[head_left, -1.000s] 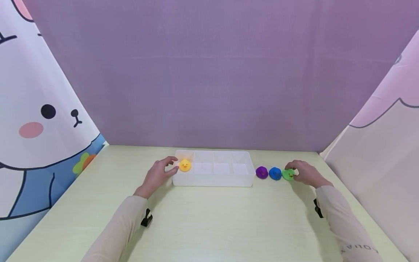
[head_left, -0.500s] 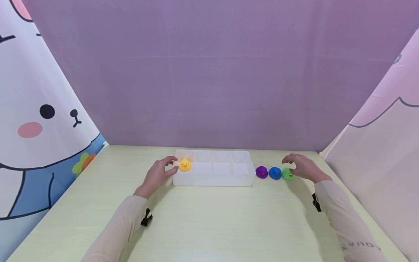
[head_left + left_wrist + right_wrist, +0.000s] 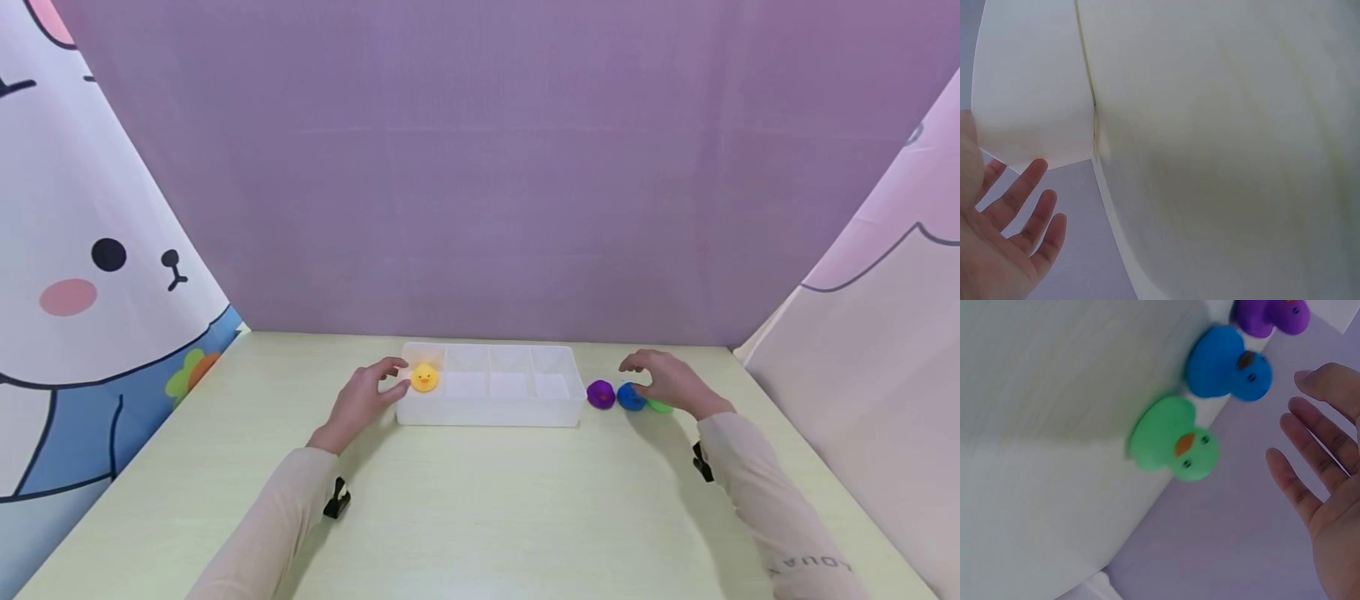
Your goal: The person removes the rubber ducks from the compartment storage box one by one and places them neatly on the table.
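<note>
In the head view my left hand [image 3: 360,403] is at the left end of a translucent white divided box [image 3: 487,413], thumb and fingertips right at its rim. The left wrist view shows its fingers loosely spread beside the box [image 3: 1035,75]. A yellow duck [image 3: 424,377] sits in the leftmost compartment. To the box's right, a purple duck [image 3: 601,395], a blue duck [image 3: 631,397] and a green duck [image 3: 660,407] stand in a row. My right hand [image 3: 670,383] hovers over the blue and green ducks, fingers apart and holding nothing; it partly covers the green duck.
The pale wooden table [image 3: 495,508] carries the box and ducks close to its back edge. Behind it rises a purple cloth wall [image 3: 480,183], with printed cartoon cloths [image 3: 112,333] at the left and right sides.
My right hand has let go of the green duck, risen slightly and moved left over the blue duck. My left hand, the box and the ducks have stayed in place.
</note>
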The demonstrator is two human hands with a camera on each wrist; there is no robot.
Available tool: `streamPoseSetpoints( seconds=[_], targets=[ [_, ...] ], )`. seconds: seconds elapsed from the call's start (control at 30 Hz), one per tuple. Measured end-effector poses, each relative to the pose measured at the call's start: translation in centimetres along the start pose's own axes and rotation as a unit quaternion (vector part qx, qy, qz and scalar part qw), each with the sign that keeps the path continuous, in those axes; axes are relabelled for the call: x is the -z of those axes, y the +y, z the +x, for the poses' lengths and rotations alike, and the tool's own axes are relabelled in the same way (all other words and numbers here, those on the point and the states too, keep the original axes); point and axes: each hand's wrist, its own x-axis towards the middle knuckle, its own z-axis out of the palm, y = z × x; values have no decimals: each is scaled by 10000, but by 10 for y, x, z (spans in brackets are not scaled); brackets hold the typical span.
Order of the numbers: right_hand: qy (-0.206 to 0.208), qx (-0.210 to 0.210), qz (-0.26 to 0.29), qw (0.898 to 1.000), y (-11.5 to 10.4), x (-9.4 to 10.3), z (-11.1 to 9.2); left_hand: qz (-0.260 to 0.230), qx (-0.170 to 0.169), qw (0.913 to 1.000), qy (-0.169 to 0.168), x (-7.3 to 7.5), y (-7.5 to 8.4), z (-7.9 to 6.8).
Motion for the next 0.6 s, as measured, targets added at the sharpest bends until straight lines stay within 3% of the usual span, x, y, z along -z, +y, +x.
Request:
streamPoseSetpoints(
  seconds=[0.6],
  targets=[
    [-132,70,-91,9998,-44,4,32,13,81,10000,-22,1,-1,-1]
  ],
)
